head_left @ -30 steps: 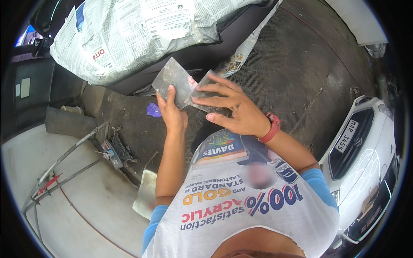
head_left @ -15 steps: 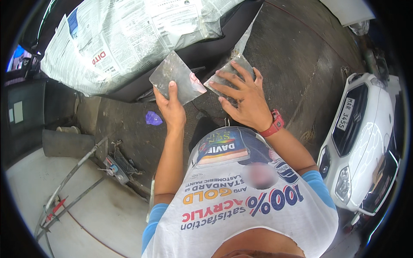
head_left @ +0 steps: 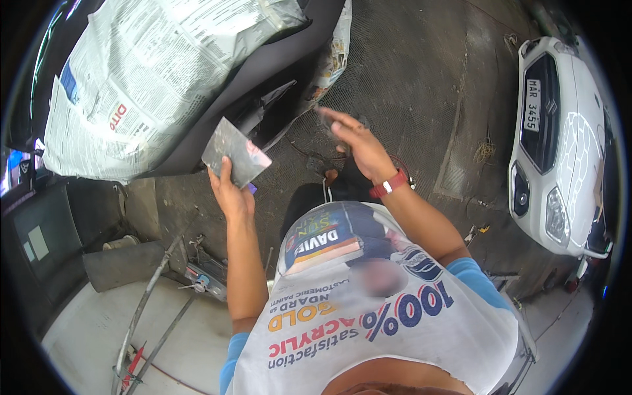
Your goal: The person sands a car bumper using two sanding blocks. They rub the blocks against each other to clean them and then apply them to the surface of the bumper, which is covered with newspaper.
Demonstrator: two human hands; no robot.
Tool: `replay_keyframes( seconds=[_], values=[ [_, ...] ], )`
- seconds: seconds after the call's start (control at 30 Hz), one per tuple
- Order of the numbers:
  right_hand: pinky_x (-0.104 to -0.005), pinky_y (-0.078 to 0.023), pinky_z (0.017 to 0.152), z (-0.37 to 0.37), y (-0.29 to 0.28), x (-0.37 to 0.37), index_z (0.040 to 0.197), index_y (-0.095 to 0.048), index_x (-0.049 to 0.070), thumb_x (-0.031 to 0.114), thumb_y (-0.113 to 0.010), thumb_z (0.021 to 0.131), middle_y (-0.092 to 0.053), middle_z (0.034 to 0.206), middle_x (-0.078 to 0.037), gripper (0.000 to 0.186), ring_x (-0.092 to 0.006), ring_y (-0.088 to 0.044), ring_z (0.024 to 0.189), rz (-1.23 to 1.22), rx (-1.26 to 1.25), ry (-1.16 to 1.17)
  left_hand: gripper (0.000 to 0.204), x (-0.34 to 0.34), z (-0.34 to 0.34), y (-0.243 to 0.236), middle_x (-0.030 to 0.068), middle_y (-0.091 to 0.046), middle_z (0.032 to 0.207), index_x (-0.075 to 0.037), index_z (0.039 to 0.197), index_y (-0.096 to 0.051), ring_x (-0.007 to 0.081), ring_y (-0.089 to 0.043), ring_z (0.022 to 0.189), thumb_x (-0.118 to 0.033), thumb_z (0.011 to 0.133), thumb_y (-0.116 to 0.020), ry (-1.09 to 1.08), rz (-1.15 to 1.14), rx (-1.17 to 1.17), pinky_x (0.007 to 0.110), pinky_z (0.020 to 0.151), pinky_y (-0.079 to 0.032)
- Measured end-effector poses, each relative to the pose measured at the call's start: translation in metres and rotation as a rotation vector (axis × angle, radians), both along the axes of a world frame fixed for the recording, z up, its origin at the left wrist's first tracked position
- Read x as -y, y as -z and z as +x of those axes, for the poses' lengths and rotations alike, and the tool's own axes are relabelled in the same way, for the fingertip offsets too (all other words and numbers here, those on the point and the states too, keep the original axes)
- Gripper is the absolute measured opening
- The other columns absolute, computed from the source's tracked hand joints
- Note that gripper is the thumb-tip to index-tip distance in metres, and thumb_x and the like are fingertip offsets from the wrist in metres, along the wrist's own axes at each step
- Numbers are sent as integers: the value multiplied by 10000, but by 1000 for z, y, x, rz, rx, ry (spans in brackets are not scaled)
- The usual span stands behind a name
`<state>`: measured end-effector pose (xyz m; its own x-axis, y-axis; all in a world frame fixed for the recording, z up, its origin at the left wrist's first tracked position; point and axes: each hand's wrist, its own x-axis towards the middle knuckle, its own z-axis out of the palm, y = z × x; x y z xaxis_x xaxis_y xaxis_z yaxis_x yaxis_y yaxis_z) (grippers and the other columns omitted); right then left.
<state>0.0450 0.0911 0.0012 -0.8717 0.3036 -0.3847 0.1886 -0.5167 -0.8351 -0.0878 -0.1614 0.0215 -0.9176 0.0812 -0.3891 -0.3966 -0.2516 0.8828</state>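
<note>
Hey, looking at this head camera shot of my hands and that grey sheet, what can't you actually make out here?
- Head view: whether the right hand holds anything; its fingers are motion-blurred.
- The underside of the grey sheet in the left hand, which faces away.
- The dark car body, largely covered by newspaper.
- The white car, cut off by the picture's rim.
- The tools on the floor, too small to identify.
</note>
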Motion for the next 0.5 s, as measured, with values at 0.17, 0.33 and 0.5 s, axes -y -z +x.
replay_keyframes(
  seconds=[0.17, 0.33, 0.5],
  values=[
    [-465, -429, 1125, -39, 64, -10, 1421, -673, 191, 327, -660, 1007, -607, 1485, -70, 435, -241, -524, 1397, 98, 98, 306, 539, 27, 29, 14, 131, -577, 1436, -16, 1532, -437, 252, -578, 1328, -163, 1050, -630, 72, -49, 165, 409, 1137, -462],
    [-699, -227, 1170, -93, 82, -8, 1352, -718, 280, 369, -682, 949, -614, 1473, -14, 414, -312, -433, 1474, 1281, 30, 292, 510, 32, 61, 14, 128, -592, 1415, -12, 1516, -449, 241, -595, 1305, -141, 1051, -614, 110, -114, 294, 397, 1115, -477],
    [-770, -166, 1157, -120, 97, -19, 1360, -702, 338, 350, -650, 962, -611, 1471, 33, 401, -308, -403, 1497, 1583, -27, 235, 503, 33, 78, 12, 130, -593, 1416, -13, 1519, -445, 246, -590, 1312, -138, 1057, -596, 144, -154, 334, 401, 1123, -469]
  ],
)
